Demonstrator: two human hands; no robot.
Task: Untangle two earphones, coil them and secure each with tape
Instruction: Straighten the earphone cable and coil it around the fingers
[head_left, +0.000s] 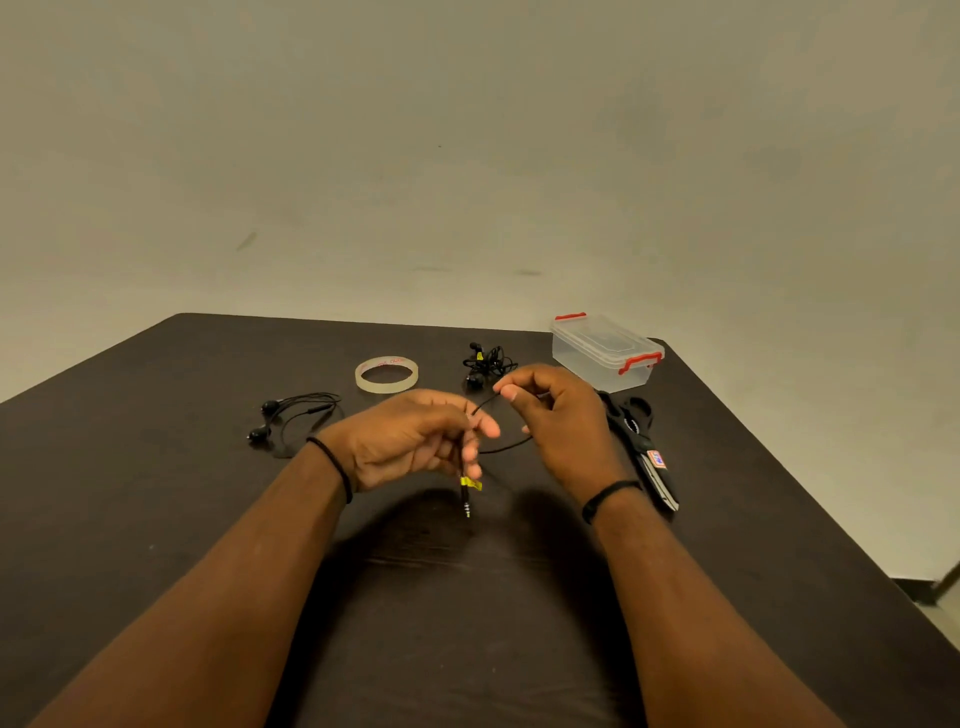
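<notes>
Bench: box, scissors, tape sitting unused. Far bundle lying coiled, taped by the look of it. Second earphone untangled, coiling just starting: left hand grip pinching cord by plug, right hand grip pinching cord loop.

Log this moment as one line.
left hand: holds cable near plug | right hand: pinches cable | tape: untouched

A dark brown, matte rectangular desk stands against a plain, scuffed beige wall. At lower right, a strip of pale floor shows under dim, even light.
</notes>
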